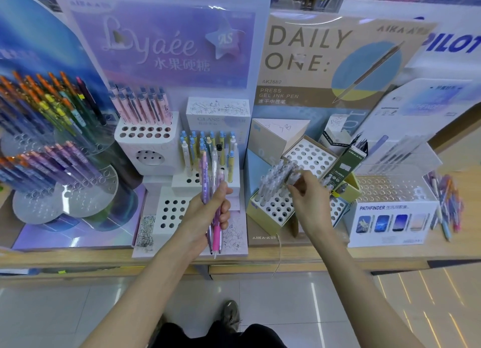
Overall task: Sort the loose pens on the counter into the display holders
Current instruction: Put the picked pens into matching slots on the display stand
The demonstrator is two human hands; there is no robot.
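We grip a spare bunch of pens (204, 177) in our left hand (205, 212) as stock, while our right hand (309, 202) pinches one clear pen (291, 173), blurred, above the holed holder (279, 210), likely to slot it into a free hole.

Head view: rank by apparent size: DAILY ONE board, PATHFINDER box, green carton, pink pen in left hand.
1. DAILY ONE board
2. PATHFINDER box
3-4. green carton and pink pen: unranked; the pen looks longer but is thin and nearer the camera.
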